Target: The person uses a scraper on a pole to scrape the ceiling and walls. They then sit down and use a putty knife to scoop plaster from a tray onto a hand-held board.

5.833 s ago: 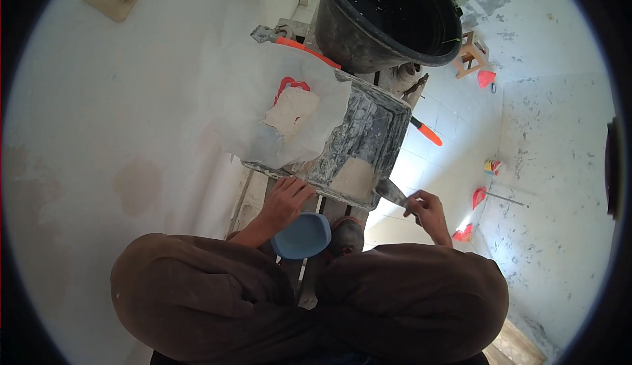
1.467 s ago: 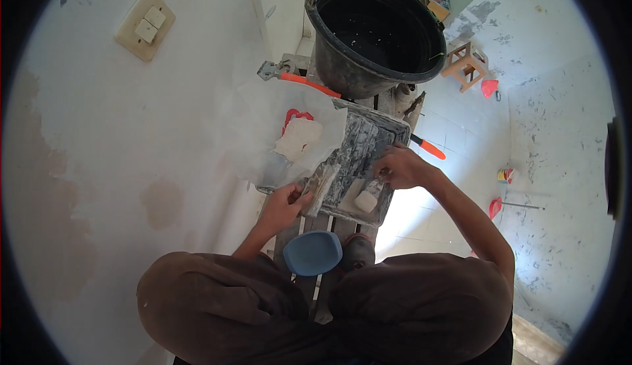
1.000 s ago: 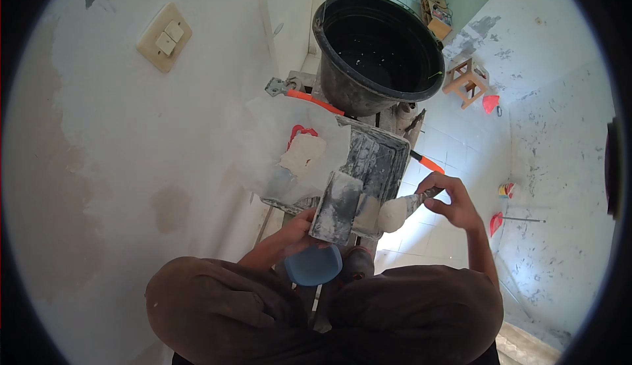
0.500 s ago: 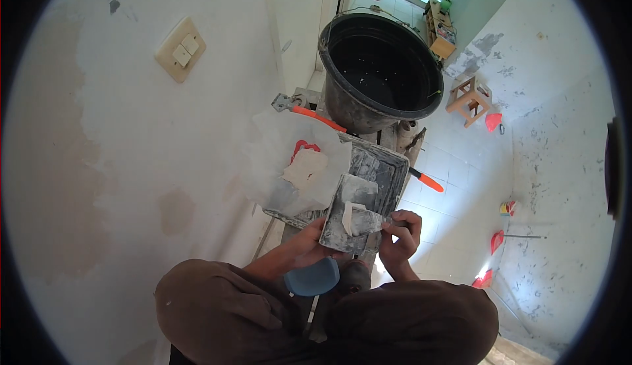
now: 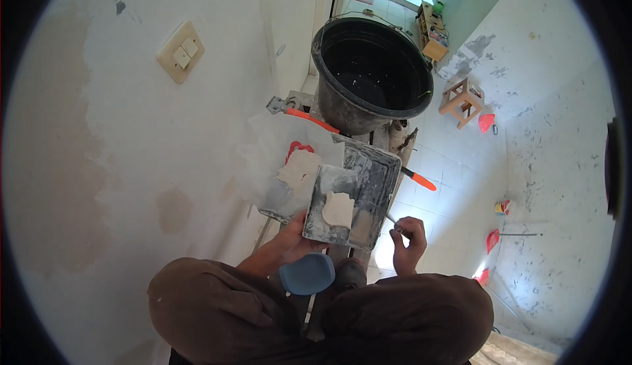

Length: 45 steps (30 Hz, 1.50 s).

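My left hand (image 5: pixel 289 238) is closed on the lower left edge of a small rectangular plastering board (image 5: pixel 339 179), which is smeared with grey and white. A pale patch of putty (image 5: pixel 338 209) lies on its middle. Just right of the board, my right hand (image 5: pixel 409 241) pinches a putty knife (image 5: pixel 394 221), seen nearly edge-on; its blade is apart from the putty. Under and behind the board lies a larger dark tray (image 5: pixel 375 174), coated with dried residue. A clear plastic bag (image 5: pixel 263 148) with red print and more putty (image 5: pixel 300 169) rests over the tray's left side.
A black bucket (image 5: pixel 368 120) stands behind the tray. Orange-handled tools (image 5: pixel 309 119) lie near the tray, one orange handle (image 5: pixel 422 181) jutting right. A blue plastic container (image 5: pixel 307 274) sits by my knees. The wall (image 5: pixel 145 134) with a light switch (image 5: pixel 181 53) is close on the left.
The putty knife has come off the board and moved right with my right hand, leaving the putty on the board. The board has shifted slightly left and up.
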Available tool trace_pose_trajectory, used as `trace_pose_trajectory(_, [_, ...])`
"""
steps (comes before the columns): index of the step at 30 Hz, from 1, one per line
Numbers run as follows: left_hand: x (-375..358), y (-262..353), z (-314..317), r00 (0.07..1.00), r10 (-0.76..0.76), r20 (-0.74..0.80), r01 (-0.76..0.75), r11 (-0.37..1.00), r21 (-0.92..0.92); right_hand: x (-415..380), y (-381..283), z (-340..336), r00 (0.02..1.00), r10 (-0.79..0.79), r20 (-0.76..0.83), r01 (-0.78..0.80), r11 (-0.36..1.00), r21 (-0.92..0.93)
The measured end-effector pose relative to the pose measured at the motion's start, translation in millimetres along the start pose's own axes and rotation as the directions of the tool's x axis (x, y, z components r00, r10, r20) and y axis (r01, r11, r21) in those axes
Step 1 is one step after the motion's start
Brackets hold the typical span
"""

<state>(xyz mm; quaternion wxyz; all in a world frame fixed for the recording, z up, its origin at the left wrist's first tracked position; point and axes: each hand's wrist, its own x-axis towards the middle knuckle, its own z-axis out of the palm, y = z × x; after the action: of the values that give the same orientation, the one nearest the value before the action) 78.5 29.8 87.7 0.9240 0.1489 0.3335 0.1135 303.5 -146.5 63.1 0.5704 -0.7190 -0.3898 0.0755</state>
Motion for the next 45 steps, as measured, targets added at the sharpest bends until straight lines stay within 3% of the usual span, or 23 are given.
trace_pose_trajectory(1, [2.6, 0.1, -3.5, 1.000, -0.004, 0.002, 0.004, 1.000, -0.001, 0.0, -1.7, -5.3, 0.961, 0.249, 0.122, -0.268, 0.945, 0.189])
trace_pose_trajectory(2, [5.6, 2.2, -8.1, 0.993, 0.074, 0.087, -0.078, 0.996, 0.048, 3.3, -2.5, -7.4, 0.930, 0.296, 0.216, -0.347, 0.900, 0.262])
trace_pose_trajectory(3, [8.2, 3.8, -11.7, 0.974, 0.146, 0.175, -0.164, 0.982, 0.092, 4.9, -6.4, -9.8, 0.931, 0.299, 0.210, -0.348, 0.901, 0.261])
trace_pose_trajectory(5, [9.9, 6.9, -15.3, 0.965, 0.170, 0.197, -0.196, 0.974, 0.117, 11.8, -18.8, -12.6, 0.815, 0.423, 0.397, -0.557, 0.760, 0.334])
trace_pose_trajectory(7, [10.5, 9.0, -20.3, 0.957, 0.199, 0.210, -0.231, 0.963, 0.140, 13.9, -21.4, -15.6, 0.782, 0.428, 0.453, -0.583, 0.760, 0.289])
trace_pose_trajectory(9, [13.7, 7.9, -30.6, 0.941, 0.222, 0.255, -0.237, 0.971, 0.030, 20.6, -24.2, -15.2, 0.782, 0.452, 0.429, -0.560, 0.812, 0.166])
trace_pose_trajectory(10, [9.9, 9.8, -29.8, 0.944, 0.220, 0.248, -0.234, 0.972, 0.031, 26.9, -15.5, -16.9, 0.811, 0.433, 0.393, -0.498, 0.864, 0.076])
trace_pose_trajectory(11, [5.4, 13.1, -26.4, 0.963, 0.226, 0.147, -0.235, 0.971, 0.050, 38.0, -14.8, -20.6, 0.819, 0.483, 0.309, -0.417, 0.871, -0.259])
trace_pose_trajectory(12, [2.9, 16.0, -25.1, 0.972, 0.231, 0.045, -0.233, 0.970, 0.071, 48.1, -12.3, -23.2, 0.856, 0.415, 0.309, -0.294, 0.882, -0.370])
trace_pose_trajectory(13, [2.3, 17.9, -28.5, 0.973, 0.227, 0.039, -0.229, 0.970, 0.075, 56.3, -11.6, -23.2, 0.885, 0.343, 0.315, -0.166, 0.865, -0.473])
trace_pose_trajectory(15, [2.2, 21.1, -36.2, 0.965, 0.257, 0.062, -0.262, 0.960, 0.096, 76.1, -24.1, -20.8, 0.864, 0.353, 0.358, -0.069, 0.788, -0.612])
trace_pose_trajectory(19, [3.9, 19.6, -30.8, 0.949, 0.312, 0.033, -0.312, 0.928, 0.204, 99.9, -45.3, -9.9, 0.841, 0.305, 0.447, -0.037, 0.857, -0.513])
trace_pose_trajectory(20, [2.1, 19.7, -21.2, 0.945, 0.326, -0.015, -0.314, 0.921, 0.231, 107.4, -56.8, -7.1, 0.806, 0.353, 0.474, -0.134, 0.891, -0.435])
trace_pose_trajectory(21, [1.1, 19.7, -16.1, 0.938, 0.341, -0.062, -0.315, 0.914, 0.257, 112.9, -67.2, -6.2, 0.805, 0.351, 0.478, -0.133, 0.892, -0.432])
trace_pose_trajectory(23, [2.6, 19.0, -19.4, 0.948, 0.314, -0.041, -0.293, 0.920, 0.261, 122.9, -87.0, -4.5, 0.727, 0.229, 0.647, -0.106, 0.969, -0.224])
trace_pose_trajectory(24, [3.2, 17.7, -21.4, 0.960, 0.279, -0.016, -0.265, 0.927, 0.267, 127.3, -99.2, -0.7, 0.725, 0.232, 0.648, -0.110, 0.968, -0.223])
trace_pose_trajectory(26, [4.5, 14.0, -22.1, 0.962, 0.273, -0.017, -0.261, 0.935, 0.240, 133.7, -123.8, 9.7, 0.770, 0.017, 0.638, 0.113, 0.980, -0.164])
trace_pose_trajectory(27, [5.3, 13.1, -22.3, 0.962, 0.272, -0.011, -0.264, 0.941, 0.212, 135.5, -132.1, 13.4, 0.773, 0.023, 0.634, 0.106, 0.980, -0.165])
trace_pose_trajectory(29, [7.0, 11.3, -27.5, 0.966, 0.256, 0.030, -0.257, 0.943, 0.210, 139.3, -144.5, 20.3, 0.691, -0.158, 0.706, 0.419, 0.883, -0.213])
trace_pose_trajectory(30, [7.7, 10.6, -29.3, 0.967, 0.244, 0.071, -0.254, 0.945, 0.204, 140.4, -148.3, 24.6, 0.694, -0.156, 0.703, 0.418, 0.882, -0.217])
trace_pose_trajectory(32, [7.3, 9.3, -27.3, 0.970, 0.237, 0.046, -0.242, 0.952, 0.190, 142.1, -153.8, 31.3, 0.630, -0.234, 0.741, 0.597, 0.756, -0.269])
trace_pose_trajectory(36, [-0.8, 13.0, -13.1, 0.976, 0.217, 0.002, -0.217, 0.972, 0.091, 136.9, -153.0, 37.0, 0.561, -0.278, 0.780, 0.672, 0.704, -0.232])
trace_pose_trajectory(45, [4.4, 5.3, -30.3, 0.982, 0.186, 0.040, -0.189, 0.976, 0.106, 136.4, -159.3, 30.1, 0.461, -0.285, 0.840, 0.767, 0.605, -0.215])
